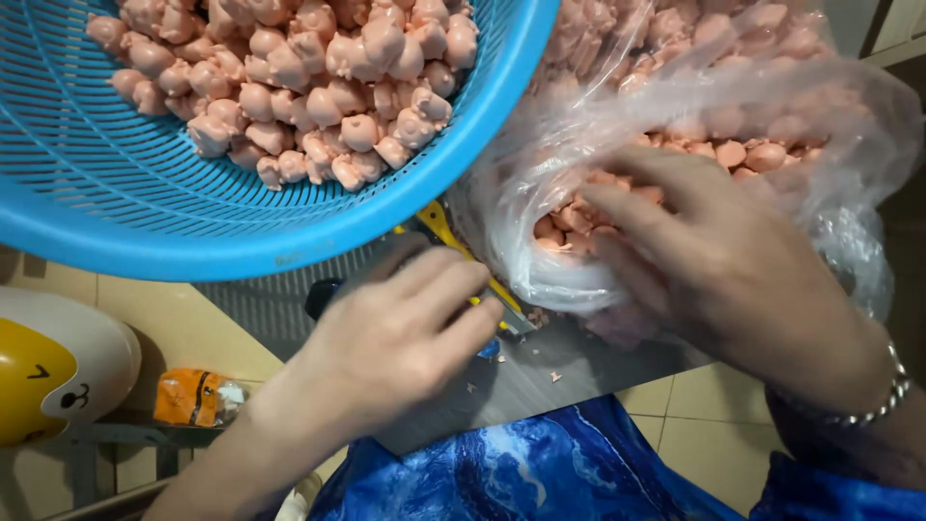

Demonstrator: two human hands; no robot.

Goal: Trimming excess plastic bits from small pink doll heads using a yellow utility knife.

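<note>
My left hand grips a yellow-handled utility knife over a dark board on my lap. My right hand reaches into a clear plastic bag full of small pink figures, fingers spread among them. A round blue plastic basket at the upper left holds several more of the same pink figures. The knife's blade end lies near the bag's mouth, partly hidden by my fingers.
Small pink scraps lie on the board. Blue patterned cloth covers my lap. On the tiled floor at left sit a white and yellow rounded toy and an orange packet.
</note>
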